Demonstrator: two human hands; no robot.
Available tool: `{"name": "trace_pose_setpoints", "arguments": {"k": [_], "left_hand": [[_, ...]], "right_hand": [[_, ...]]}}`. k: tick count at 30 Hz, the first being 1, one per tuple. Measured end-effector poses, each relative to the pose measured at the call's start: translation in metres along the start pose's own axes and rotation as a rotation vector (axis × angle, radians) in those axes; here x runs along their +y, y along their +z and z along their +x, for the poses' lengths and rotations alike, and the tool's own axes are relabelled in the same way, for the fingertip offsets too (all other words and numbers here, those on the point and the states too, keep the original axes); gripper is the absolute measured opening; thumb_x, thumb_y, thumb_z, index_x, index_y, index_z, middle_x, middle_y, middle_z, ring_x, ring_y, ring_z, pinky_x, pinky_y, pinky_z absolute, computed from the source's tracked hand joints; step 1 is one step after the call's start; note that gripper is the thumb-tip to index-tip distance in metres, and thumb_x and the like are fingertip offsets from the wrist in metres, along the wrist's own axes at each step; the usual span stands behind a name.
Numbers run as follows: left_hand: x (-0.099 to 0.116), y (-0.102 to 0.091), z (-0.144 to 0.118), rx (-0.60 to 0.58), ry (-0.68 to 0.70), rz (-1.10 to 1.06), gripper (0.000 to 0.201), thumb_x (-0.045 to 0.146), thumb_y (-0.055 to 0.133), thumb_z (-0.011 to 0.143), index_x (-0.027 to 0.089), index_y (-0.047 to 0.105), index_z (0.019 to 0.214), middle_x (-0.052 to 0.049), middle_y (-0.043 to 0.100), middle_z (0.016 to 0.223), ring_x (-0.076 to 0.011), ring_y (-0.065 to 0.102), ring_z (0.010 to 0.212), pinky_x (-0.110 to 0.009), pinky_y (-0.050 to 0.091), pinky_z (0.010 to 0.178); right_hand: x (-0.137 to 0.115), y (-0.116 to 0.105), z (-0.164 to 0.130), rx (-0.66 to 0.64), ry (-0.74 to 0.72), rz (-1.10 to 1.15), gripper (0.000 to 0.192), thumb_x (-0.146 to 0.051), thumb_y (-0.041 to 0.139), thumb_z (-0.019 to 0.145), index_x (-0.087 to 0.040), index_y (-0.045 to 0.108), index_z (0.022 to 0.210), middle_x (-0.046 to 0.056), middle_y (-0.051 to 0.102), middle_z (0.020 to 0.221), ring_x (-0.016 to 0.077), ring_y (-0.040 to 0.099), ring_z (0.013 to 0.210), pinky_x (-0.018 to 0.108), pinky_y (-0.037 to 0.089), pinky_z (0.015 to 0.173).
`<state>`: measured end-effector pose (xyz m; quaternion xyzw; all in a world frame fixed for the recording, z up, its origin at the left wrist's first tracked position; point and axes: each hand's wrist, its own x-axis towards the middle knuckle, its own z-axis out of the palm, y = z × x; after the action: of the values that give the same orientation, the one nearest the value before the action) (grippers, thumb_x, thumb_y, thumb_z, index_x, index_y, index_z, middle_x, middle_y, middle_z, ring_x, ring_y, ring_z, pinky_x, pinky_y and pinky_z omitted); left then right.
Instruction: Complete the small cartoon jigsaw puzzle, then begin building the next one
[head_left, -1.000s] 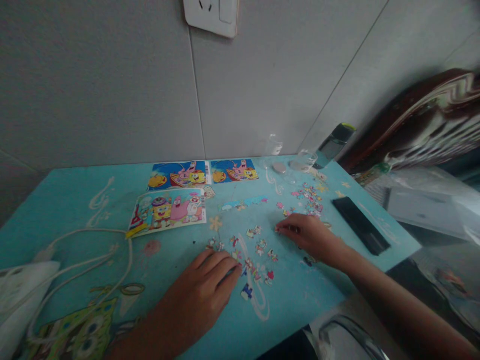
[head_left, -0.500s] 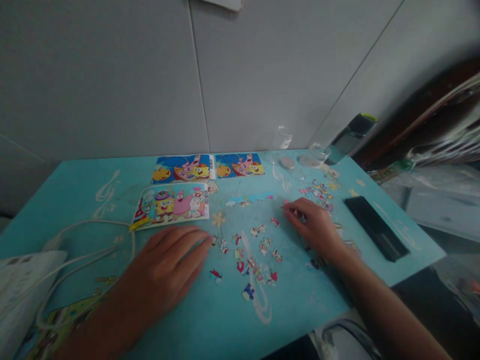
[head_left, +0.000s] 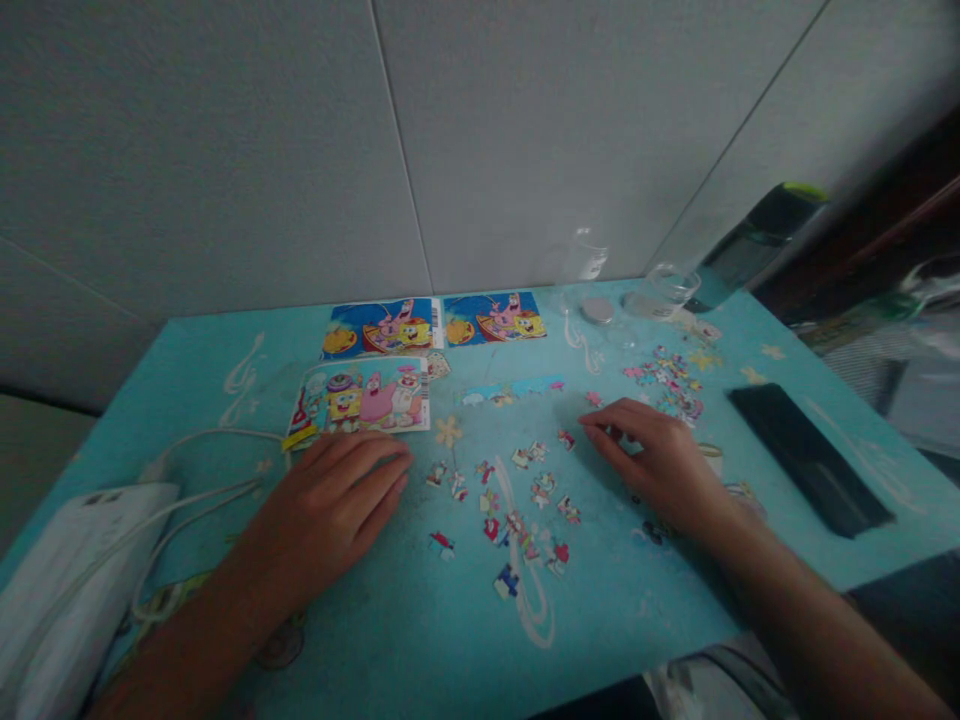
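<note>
Worktop (head_left: 187,360) in turquoise, backed tight against the grey wall, near edge cutting across the bottom of view. Left hand (head_left: 330,505) flat, palm down, fingers spread and holding nothing, fingertips just short of the picture card (head_left: 365,395). Right hand (head_left: 660,460) low over the surface, fingers loosely curled, index tip near a small piece (head_left: 565,439); impossible to tell whether anything is pinched underneath. Loose puzzle pieces (head_left: 517,510) scattered between the two hands, a second cluster (head_left: 667,385) beyond the right hand. Joined strip of pale pieces (head_left: 510,390) lying further back, near two more picture cards (head_left: 435,325) by the wall.

Open room: bare turquoise in front of the left hand's wrist and along the near edge below the scatter. Tighter on the right, with a black slab (head_left: 810,460) lying near that edge. Left side crowded by a white power strip (head_left: 82,560) and its cables (head_left: 202,470).

Against the previous half second: left hand drawn back and leftward, away from the scatter, now beside the card's lower edge. Right hand shifted only slightly. View tilted lower, wall socket gone from the top.
</note>
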<state>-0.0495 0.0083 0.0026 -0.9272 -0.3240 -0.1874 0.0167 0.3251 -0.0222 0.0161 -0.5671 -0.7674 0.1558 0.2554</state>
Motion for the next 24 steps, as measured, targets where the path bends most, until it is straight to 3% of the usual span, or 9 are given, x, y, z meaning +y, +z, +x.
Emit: {"name": "trace_pose_setpoints", "arguments": {"k": [14,20,24], "left_hand": [[0.004,-0.003,0.005,-0.039,-0.013,-0.021,0.022,0.019,0.049,0.100,0.017,0.069,0.109,-0.007,0.069,0.112,-0.0197,0.062,0.105,-0.046,0.046,0.105],[0.015,-0.003,0.008,-0.044,0.000,-0.060,0.019,0.014,0.051,0.099,0.016,0.070,0.102,-0.006,0.068,0.113,-0.0205,0.058,0.108,-0.043,0.047,0.098],[0.020,0.002,0.010,-0.017,-0.053,-0.104,0.019,0.018,0.057,0.098,0.016,0.066,0.114,-0.006,0.068,0.112,-0.0197,0.060,0.106,-0.040,0.048,0.093]], "right_hand": [[0.000,-0.002,0.000,-0.034,-0.010,-0.018,0.021,-0.029,0.053,0.097,-0.024,0.071,0.105,0.007,0.072,0.100,0.0212,0.068,0.088,0.038,0.056,0.080],[0.008,0.000,-0.002,-0.048,-0.021,-0.032,0.021,-0.032,0.054,0.097,-0.026,0.070,0.107,0.007,0.072,0.104,0.0232,0.068,0.091,0.040,0.058,0.080],[0.014,0.003,-0.006,-0.061,-0.017,-0.052,0.020,-0.036,0.054,0.097,-0.028,0.069,0.109,0.007,0.072,0.107,0.0245,0.069,0.093,0.040,0.058,0.082]]}}
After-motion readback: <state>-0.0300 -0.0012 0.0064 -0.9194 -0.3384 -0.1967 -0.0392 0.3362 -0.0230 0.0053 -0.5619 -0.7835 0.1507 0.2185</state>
